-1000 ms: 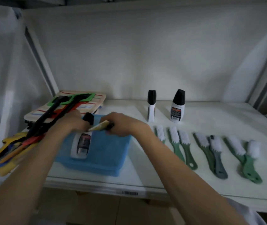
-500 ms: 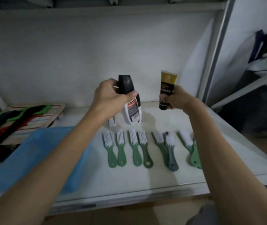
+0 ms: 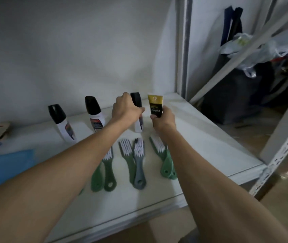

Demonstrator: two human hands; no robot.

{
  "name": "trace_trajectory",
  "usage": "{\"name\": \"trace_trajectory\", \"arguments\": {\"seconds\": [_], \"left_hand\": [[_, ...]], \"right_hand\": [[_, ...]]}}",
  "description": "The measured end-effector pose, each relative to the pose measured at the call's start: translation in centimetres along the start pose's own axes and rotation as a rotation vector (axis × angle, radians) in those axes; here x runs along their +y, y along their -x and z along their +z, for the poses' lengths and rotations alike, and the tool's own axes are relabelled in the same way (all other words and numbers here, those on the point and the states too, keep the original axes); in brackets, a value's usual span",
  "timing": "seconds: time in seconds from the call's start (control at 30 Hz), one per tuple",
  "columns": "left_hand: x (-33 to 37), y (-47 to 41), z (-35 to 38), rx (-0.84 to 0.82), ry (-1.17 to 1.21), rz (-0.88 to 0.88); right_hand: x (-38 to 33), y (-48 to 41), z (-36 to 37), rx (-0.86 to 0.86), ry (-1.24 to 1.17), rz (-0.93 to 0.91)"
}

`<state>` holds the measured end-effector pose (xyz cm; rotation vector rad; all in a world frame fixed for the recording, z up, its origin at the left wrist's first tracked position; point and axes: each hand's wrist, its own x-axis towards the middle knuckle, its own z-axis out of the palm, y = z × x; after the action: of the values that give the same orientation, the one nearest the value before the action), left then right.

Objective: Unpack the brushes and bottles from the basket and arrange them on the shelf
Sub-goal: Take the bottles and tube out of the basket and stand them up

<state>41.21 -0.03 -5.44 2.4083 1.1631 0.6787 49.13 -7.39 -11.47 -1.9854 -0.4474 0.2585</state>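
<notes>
Since half a second ago both hands have dropped from mid-air to the far part of the shelf [image 3: 201, 137]; the left hand [image 3: 125, 111] is clenched around a black-capped white bottle [image 3: 138, 123], its base at or just above the shelf surface, I cannot tell which; the right hand [image 3: 164, 119] grasps a gold-and-black tube [image 3: 155, 106] upright just right of that bottle; two more bottles [image 3: 94, 114] stand to the left; brushes [image 3: 139, 162] lie in a row nearer; the blue basket [image 3: 4, 167] sits at the near left.
</notes>
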Motion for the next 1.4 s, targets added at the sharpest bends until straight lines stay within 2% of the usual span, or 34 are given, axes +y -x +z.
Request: {"name": "trace_trajectory", "arguments": {"seconds": [0.23, 0.37, 0.53, 0.7, 0.83, 0.93, 1.03, 1.1, 1.2, 1.3, 1.4], "left_hand": [[-1.0, -0.7, 1.9, -0.059, 0.073, -0.092], [-0.9, -0.5, 1.6, -0.054, 0.003, -0.069], [-1.3, 0.5, 0.9, -0.056, -0.032, -0.044], [-3.5, 3.1, -4.0, -0.088, 0.020, 0.033], [-8.1, 8.3, -10.1, -0.095, 0.082, 0.048], [-12.8, 12.6, -14.7, 0.012, 0.105, 0.011], [-18.4, 15.9, -17.9, 0.159, 0.104, -0.107], [-21.3, 17.2, -19.1, 0.213, 0.034, -0.191], [-23.2, 18.1, -19.7, 0.137, -0.144, -0.292], [-23.4, 18.7, -18.8, -0.045, -0.081, -0.312], [-22.9, 19.2, -17.7, -0.101, -0.042, -0.239]], "right_hand": [[-0.4, -0.2, -0.5, -0.023, 0.149, 0.044], [-0.7, -0.1, -0.8, -0.029, 0.201, 0.077], [-1.5, 0.4, -2.4, 0.061, 0.243, 0.081], [-2.6, 2.7, -4.4, 0.163, 0.252, 0.063], [-3.9, 4.4, -5.7, 0.265, 0.066, 0.098], [-5.8, 7.0, -5.5, 0.323, -0.074, -0.022], [-7.8, 10.4, -3.9, 0.235, -0.046, -0.195], [-8.6, 12.3, -2.5, 0.146, -0.053, -0.220], [-8.9, 14.4, -0.2, 0.005, -0.047, -0.182], [-8.6, 16.4, 1.7, -0.091, 0.068, -0.229], [-8.5, 17.7, 2.8, -0.068, 0.153, -0.323]]}}
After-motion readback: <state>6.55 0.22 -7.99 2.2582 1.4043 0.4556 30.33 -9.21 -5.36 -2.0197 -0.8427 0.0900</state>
